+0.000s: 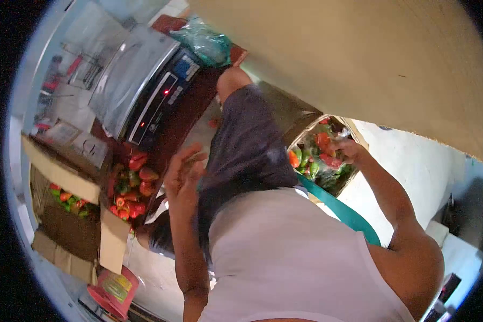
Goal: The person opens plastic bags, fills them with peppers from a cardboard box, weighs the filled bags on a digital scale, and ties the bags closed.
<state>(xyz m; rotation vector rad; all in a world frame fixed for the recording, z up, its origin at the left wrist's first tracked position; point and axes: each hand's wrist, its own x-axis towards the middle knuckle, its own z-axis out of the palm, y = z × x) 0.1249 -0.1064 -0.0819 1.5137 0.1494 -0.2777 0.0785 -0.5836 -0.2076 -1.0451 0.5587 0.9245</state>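
Note:
My left hand (185, 174) is raised over the edge of the dark red table, fingers apart and loosely bent, holding nothing I can see. Just left of it lies a pile of red and green peppers (137, 185). My right hand (348, 151) reaches into a cardboard box (359, 134) beside my right leg. Its fingers are curled on a red pepper (331, 160), slightly blurred. Other red, orange and green peppers (300, 157) lie in that box, with some clear plastic among them.
A digital scale (161, 94) with a metal pan stands on the dark red table (190, 115). Behind it lies a greenish plastic bag (206, 43). An open carton (72, 231) with peppers is at left, above a pink container (115, 292). A large cardboard panel (370, 59) fills the upper right.

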